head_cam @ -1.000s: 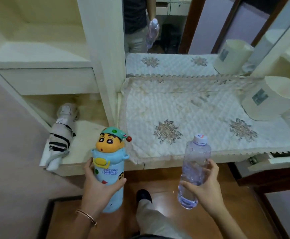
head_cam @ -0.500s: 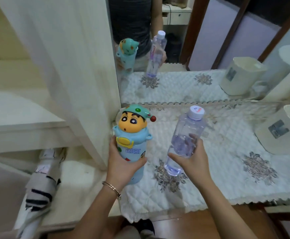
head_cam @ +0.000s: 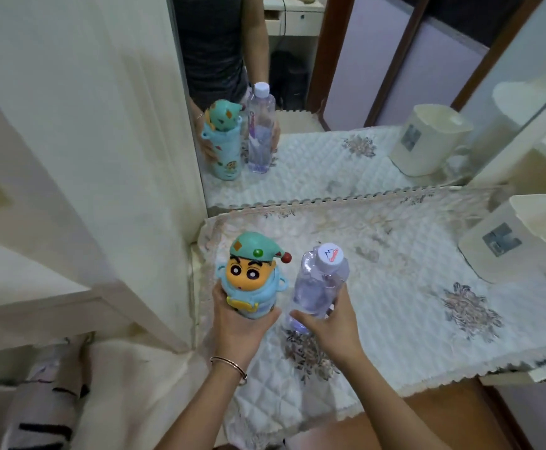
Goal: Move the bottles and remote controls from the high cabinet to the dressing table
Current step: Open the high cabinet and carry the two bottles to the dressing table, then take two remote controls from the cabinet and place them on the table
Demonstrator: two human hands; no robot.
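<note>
Left hand (head_cam: 237,323): the grip is clenched round the lower body of the cartoon-character bottle (head_cam: 250,280), which stands upright over the near-left corner of the surface, close to the cabinet's side panel (head_cam: 141,157).
Right hand (head_cam: 328,329): the grip is wrapped round the lower half of the clear water bottle (head_cam: 318,287), white cap on and leaning slightly right, just beside the cartoon bottle and not touching it.
Contact with the surface: both bases are hidden behind the hands, so I cannot tell from the direct view whether they touch the quilted cover (head_cam: 395,303); the mirror (head_cam: 330,92) suggests they are at the cover or only barely above it.
Dressing table: the surface carries the quilted cover and a cream lidded bin (head_cam: 518,241) at its far-right corner; no other bottle or remote lies on it.
Done: two bottles are off the cabinet and at the dressing table, in my judgement as good as delivered.
Left for this pair: settle them upright and let go; neither hand is free yet.
Left overall: the remote controls, none of which is visible here, and any further bottles; the high cabinet's shelves are out of view, so the count remaining cannot be told.
Progress: early, judging by how little is on the surface.
</note>
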